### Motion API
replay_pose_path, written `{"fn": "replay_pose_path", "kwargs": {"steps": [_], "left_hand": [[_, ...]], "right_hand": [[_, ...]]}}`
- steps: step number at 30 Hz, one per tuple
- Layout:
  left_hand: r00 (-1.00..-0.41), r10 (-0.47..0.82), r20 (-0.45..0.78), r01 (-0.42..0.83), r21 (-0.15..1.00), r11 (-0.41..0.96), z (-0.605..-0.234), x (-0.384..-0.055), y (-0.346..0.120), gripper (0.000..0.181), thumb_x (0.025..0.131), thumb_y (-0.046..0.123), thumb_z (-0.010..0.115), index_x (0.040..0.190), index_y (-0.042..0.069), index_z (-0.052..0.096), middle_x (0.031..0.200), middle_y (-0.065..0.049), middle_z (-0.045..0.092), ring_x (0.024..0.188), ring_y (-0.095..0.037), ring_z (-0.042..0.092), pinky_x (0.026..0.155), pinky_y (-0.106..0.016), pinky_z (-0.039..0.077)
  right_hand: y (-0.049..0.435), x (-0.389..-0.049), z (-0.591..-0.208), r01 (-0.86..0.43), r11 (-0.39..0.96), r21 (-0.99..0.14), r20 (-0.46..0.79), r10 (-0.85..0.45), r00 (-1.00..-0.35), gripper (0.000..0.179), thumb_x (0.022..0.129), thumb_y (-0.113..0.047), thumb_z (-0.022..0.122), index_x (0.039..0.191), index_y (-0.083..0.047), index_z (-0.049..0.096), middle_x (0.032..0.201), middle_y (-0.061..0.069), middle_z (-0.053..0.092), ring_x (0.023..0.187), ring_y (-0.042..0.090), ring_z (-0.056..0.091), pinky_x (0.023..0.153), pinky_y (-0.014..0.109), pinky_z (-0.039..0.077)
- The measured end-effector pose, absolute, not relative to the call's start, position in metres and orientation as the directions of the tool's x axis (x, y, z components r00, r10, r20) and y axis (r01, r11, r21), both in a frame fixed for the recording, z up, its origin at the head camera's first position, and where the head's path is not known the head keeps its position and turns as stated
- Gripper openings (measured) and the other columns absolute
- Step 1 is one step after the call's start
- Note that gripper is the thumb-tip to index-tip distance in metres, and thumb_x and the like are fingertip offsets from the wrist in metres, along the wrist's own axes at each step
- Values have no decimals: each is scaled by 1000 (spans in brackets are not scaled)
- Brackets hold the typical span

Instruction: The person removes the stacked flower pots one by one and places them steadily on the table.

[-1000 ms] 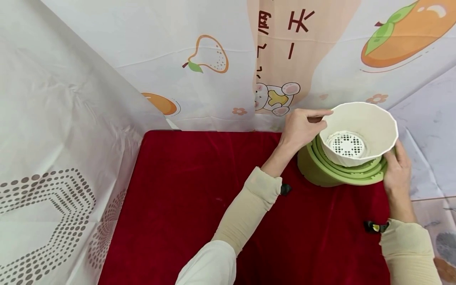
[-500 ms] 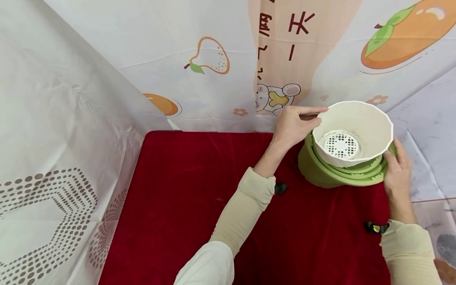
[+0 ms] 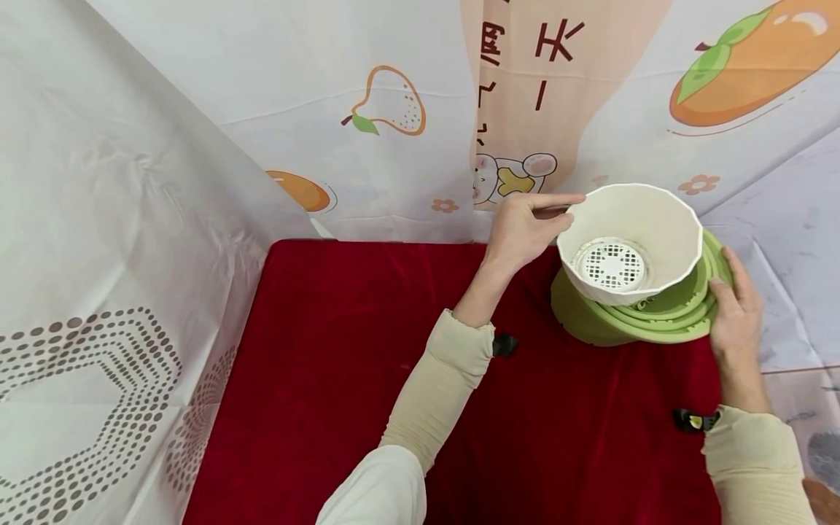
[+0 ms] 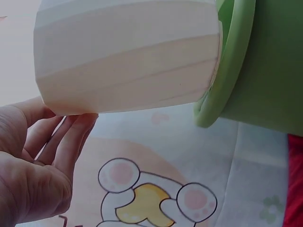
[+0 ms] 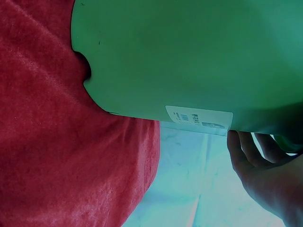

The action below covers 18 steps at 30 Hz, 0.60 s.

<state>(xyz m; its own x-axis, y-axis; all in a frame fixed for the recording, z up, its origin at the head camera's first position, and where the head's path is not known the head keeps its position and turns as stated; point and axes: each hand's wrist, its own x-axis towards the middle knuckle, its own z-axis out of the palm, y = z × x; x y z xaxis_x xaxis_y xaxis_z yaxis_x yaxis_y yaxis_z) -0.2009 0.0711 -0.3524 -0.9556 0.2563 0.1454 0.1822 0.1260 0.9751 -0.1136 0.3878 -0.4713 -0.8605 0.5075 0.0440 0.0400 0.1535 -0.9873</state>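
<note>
A white faceted flower pot [image 3: 663,226] with a perforated bottom is held tilted by my left hand [image 3: 521,230], which pinches its left rim between thumb and fingers. In the left wrist view the white pot [image 4: 128,56] is above the mouth of the green pots, its base close to or inside their rim. Several green flower pots [image 3: 590,321] stand nested in one another on the red cloth. My right hand [image 3: 738,313] grips the right rim of that stack. The right wrist view shows a label [image 5: 199,117] on the outer green pot, with fingers against its side.
The red cloth [image 3: 341,364] covers the table, whose back edge meets a printed curtain [image 3: 407,182]. More white sheeting [image 3: 118,219] hangs at the left. Black straps [image 3: 692,421] show at both wrists.
My left hand has drawn the white pot to the left, uncovering more of the inside of the green pots. The right hand and the green stack have hardly moved.
</note>
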Motion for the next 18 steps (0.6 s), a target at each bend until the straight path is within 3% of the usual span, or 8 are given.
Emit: {"fn": "replay_pose_path", "kwargs": {"steps": [6,10,18], "left_hand": [[-959,244,142,169,981,96,-351,-202,62,23,88,-1,68,107,6,79,101,-5,76,83,0,70,72,-18,56],[-966,227,127,156,981,114,-351,-203,58,22,88,0,68,106,7,79,98,-3,76,82,1,70,71,-18,56],[-975,203,96,122,985,119,-352,-206,50,23,88,-1,69,106,8,79,101,-1,76,86,-4,71,72,-17,56]], "right_hand": [[388,-113,-471,77,255,-964,63,497,-865,49,101,-6,46,148,-18,48,153,-1,44,139,8,38,111,10,23],[388,-112,-471,105,315,-943,65,486,-871,49,102,-9,44,149,-20,46,154,-3,43,139,6,37,110,10,23],[387,-111,-470,96,224,-970,26,488,-873,48,102,-8,45,149,-19,47,155,-2,42,140,8,37,110,10,23]]}}
